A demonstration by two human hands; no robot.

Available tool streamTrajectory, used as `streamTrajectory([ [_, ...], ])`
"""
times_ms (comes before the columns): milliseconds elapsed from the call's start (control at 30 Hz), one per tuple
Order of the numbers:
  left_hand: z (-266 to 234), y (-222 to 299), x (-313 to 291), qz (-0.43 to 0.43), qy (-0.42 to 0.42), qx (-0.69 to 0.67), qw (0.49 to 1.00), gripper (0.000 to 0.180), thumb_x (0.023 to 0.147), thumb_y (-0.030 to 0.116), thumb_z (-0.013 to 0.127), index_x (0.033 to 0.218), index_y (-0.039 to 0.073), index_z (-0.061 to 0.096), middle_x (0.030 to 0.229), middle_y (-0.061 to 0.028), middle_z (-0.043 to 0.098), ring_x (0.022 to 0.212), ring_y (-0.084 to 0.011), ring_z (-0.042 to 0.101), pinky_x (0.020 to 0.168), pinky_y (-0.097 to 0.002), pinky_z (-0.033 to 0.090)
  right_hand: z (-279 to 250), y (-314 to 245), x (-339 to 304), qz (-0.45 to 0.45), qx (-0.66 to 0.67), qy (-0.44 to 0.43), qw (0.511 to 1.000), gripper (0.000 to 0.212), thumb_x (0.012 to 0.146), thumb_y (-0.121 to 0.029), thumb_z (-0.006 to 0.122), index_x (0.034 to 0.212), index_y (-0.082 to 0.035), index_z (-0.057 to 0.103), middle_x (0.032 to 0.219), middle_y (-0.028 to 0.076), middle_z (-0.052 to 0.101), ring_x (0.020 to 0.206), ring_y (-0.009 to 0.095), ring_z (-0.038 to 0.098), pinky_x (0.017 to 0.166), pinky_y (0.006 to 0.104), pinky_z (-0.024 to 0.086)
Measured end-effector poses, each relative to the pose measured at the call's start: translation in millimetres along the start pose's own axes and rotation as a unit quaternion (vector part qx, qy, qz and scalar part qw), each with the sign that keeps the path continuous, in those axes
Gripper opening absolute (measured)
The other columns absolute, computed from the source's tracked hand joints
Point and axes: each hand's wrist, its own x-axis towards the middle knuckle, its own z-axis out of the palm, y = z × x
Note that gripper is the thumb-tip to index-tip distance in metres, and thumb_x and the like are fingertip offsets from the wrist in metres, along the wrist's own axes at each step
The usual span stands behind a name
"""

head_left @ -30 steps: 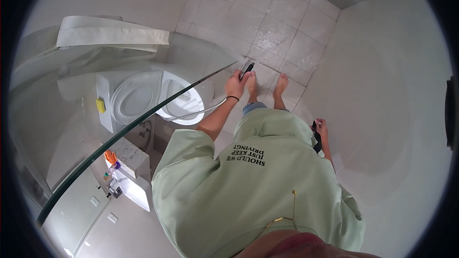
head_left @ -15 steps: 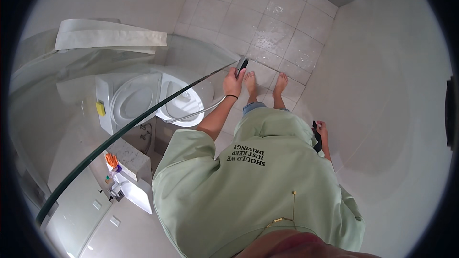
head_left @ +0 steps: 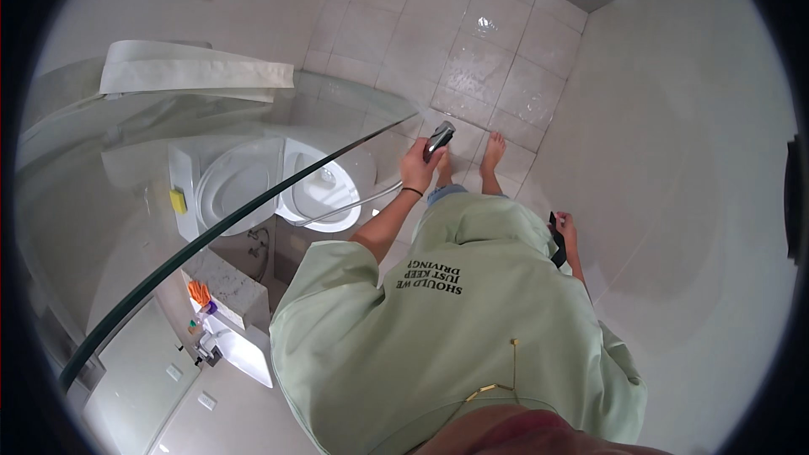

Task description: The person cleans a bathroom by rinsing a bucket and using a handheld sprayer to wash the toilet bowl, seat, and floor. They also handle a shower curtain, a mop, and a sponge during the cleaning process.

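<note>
My left hand (head_left: pixel 418 167) is wrapped round a black and silver bidet sprayer (head_left: pixel 439 139), held over my feet beside the far end of the glass panel (head_left: pixel 261 197). From the sprayer a pale hose (head_left: pixel 350 209) runs left across the open toilet (head_left: pixel 339 200). At my right side, partly behind my shirt, my right hand (head_left: pixel 566 226) is closed on a black object (head_left: pixel 558 243); its kind does not show. Wet patches and standing droplets shine on the floor tiles (head_left: pixel 472 67) in front of my feet.
A long whitish towel or cloth (head_left: pixel 202 70) lies at the far left behind the glass. A yellow sponge (head_left: pixel 178 201) is on the toilet tank, and orange gloves (head_left: pixel 200 291) rest on the counter by the sink (head_left: pixel 240 356). A bare wall (head_left: pixel 674 160) stands close on my right.
My left hand has come a little to the right and nearer. The sprayer's head has moved away from the glass edge and now tilts up to the right. My right hand has barely moved.
</note>
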Motion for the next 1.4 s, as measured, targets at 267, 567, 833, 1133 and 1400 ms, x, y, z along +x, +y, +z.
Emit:
streamTrajectory([
  [267, 3.0, -16.8, -4.8, -0.061, -0.02, -0.05, 0.997, 0.04, 0.084, 0.041, 0.07, 0.086, 0.004, 0.054, 0.064, -0.0137, 0.053, 0.055, -0.0289, 0.051, 0.053, -0.0388, 0.041, 5.9, 6.1, 1.7, -0.007, -0.007, 0.001, 1.0, 0.039, 0.096, -0.034, 0.053, 0.116, 0.0, 0.049, 0.077, 0.013, 0.068, 0.069, 0.02, 0.066, 0.066, 0.0317, 0.051],
  [567, -12.8, -18.0, 17.3, -0.059, -0.068, -0.034, 0.995, 0.043, 0.084, 0.044, 0.068, 0.086, 0.004, 0.054, 0.062, -0.0153, 0.053, 0.054, -0.0321, 0.051, 0.052, -0.0393, 0.041, 10.9, 8.0, -6.1, -0.024, -0.014, 0.01, 1.0, 0.04, 0.097, -0.036, 0.053, 0.115, -0.001, 0.05, 0.077, 0.013, 0.068, 0.07, 0.02, 0.066, 0.066, 0.0321, 0.051],
  [833, -15.0, -4.3, 2.8, -0.011, -0.076, 0.001, 0.997, 0.042, 0.083, 0.046, 0.069, 0.089, 0.007, 0.056, 0.064, -0.0119, 0.057, 0.056, -0.0311, 0.056, 0.052, -0.0402, 0.043, 14.2, 11.7, -12.3, -0.027, -0.007, 0.008, 1.0, 0.041, 0.096, -0.038, 0.053, 0.114, -0.001, 0.05, 0.078, 0.013, 0.067, 0.071, 0.02, 0.066, 0.066, 0.0324, 0.051],
  [1133, -4.5, -12.1, -22.7, 0.015, -0.117, -0.005, 0.993, 0.045, 0.083, 0.046, 0.068, 0.107, 0.009, 0.06, 0.073, -0.0139, 0.063, 0.063, -0.0321, 0.062, 0.058, -0.0391, 0.049, 19.6, 16.8, -15.3, -0.027, -0.014, 0.017, 0.999, 0.042, 0.097, -0.039, 0.052, 0.114, -0.001, 0.051, 0.078, 0.013, 0.068, 0.071, 0.021, 0.066, 0.068, 0.0331, 0.051],
  [1400, -5.5, -17.9, -20.5, 0.006, -0.144, -0.014, 0.989, 0.048, 0.083, 0.045, 0.068, 0.114, 0.009, 0.061, 0.078, -0.0158, 0.065, 0.068, -0.0331, 0.065, 0.06, -0.0395, 0.05, 23.0, 24.4, -14.5, -0.01, -0.004, 0.025, 1.0, 0.043, 0.096, -0.041, 0.052, 0.114, -0.001, 0.051, 0.079, 0.014, 0.068, 0.073, 0.022, 0.067, 0.069, 0.0336, 0.052],
])
